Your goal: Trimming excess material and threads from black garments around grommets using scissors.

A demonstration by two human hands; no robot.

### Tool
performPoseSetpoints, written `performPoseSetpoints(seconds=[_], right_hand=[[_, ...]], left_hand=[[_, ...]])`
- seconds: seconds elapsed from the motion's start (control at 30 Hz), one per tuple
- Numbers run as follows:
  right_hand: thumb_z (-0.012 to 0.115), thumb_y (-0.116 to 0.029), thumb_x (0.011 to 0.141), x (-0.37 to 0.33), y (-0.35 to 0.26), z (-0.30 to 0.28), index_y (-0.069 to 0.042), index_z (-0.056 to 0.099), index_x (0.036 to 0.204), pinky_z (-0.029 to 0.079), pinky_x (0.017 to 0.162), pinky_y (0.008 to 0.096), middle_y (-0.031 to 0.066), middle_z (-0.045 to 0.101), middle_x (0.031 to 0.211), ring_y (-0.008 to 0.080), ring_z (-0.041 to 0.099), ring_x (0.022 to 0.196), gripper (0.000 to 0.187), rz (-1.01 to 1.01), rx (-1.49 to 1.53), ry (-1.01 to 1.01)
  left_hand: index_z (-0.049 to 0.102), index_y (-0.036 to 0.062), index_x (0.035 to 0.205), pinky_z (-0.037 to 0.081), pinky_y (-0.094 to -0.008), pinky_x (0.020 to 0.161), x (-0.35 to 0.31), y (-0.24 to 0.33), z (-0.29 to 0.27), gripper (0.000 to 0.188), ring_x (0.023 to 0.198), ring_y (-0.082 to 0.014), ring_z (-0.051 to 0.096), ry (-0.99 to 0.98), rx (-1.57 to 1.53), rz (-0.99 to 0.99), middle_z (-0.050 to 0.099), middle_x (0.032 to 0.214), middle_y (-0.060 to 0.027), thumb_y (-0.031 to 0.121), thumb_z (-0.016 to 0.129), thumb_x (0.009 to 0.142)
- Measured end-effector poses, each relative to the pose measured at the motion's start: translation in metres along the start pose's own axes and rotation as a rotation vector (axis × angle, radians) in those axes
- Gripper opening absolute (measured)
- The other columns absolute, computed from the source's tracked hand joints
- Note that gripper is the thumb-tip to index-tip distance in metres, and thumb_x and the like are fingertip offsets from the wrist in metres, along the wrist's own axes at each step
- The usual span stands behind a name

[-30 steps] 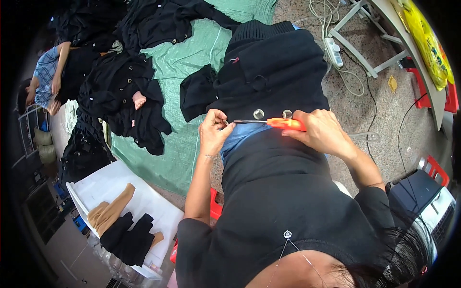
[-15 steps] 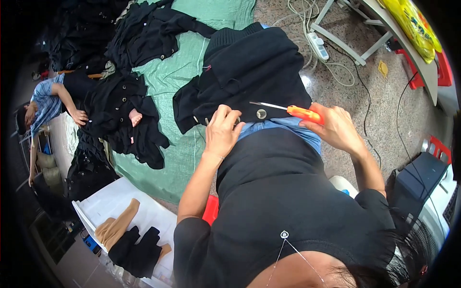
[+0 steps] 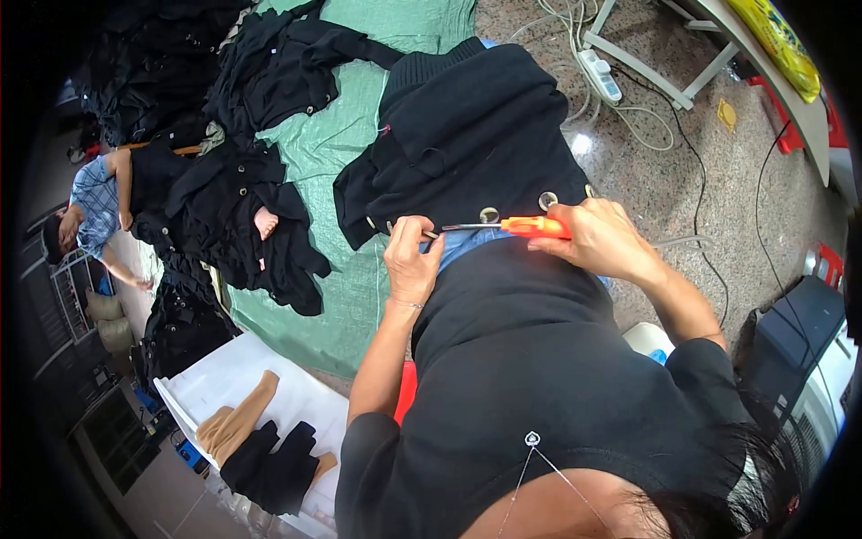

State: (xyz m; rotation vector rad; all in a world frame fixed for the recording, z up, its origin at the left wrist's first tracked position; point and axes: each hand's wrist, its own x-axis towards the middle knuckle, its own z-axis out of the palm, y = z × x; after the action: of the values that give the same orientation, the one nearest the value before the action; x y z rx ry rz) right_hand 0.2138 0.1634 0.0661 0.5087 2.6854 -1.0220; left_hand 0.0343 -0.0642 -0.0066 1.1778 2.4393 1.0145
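Across my lap lies a black knit garment (image 3: 480,126) with a ribbed band at its far end and round, light-rimmed buttons along the near edge. My left hand (image 3: 413,259) pinches the garment's near edge, beside a button seen edge-on. My right hand (image 3: 597,235) is wrapped round an orange-handled tool (image 3: 536,226) with a thin metal blade. The blade points left, its tip right by my left fingertips. A round button (image 3: 488,216) shows just beyond the blade, and another button (image 3: 549,199) sits by my right fingers. The tool's exact kind is hard to make out.
Black garments (image 3: 242,207) are heaped on a green sheet (image 3: 346,337) to the left, where another person (image 3: 94,202) bends over. A white table (image 3: 310,395) holds tan and black cloth pieces. On the right floor lie a power strip (image 3: 600,79) and cables.
My right hand has brought the tool leftward and down, so its blade now meets my left fingertips. More buttons show near my right hand. The other person's hand has left the garment pile.
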Motion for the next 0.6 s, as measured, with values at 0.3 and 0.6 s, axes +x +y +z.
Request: performPoseSetpoints(seconds=[0.3,0.6], right_hand=[[0.068,-0.05,0.087,-0.003,0.004,0.006,-0.002,0.066,0.088,0.051,0.059,0.0475,0.019,0.062,0.061,0.0385,0.066,0.064,0.048,0.055,0.045,0.072],[0.071,-0.04,0.088,-0.042,0.028,-0.018,-0.008,0.065,0.095,0.047,0.061,0.0481,0.0173,0.061,0.062,0.0407,0.063,0.065,0.033,0.273,0.065,0.148]], left_hand=[[0.055,0.0027,0.094,0.053,-0.0342,0.065,0.006,0.01,0.003,0.037,0.078,-0.0264,0.063,0.012,0.026,0.02,0.057,0.092,-0.0111,-0.008,0.077,0.066],[0.061,0.0089,0.097,0.052,-0.0409,0.074,0.051,0.045,0.031,0.031,0.088,-0.0303,0.061,-0.396,0.228,0.28,0.055,0.095,-0.0089,0.008,0.078,0.072]])
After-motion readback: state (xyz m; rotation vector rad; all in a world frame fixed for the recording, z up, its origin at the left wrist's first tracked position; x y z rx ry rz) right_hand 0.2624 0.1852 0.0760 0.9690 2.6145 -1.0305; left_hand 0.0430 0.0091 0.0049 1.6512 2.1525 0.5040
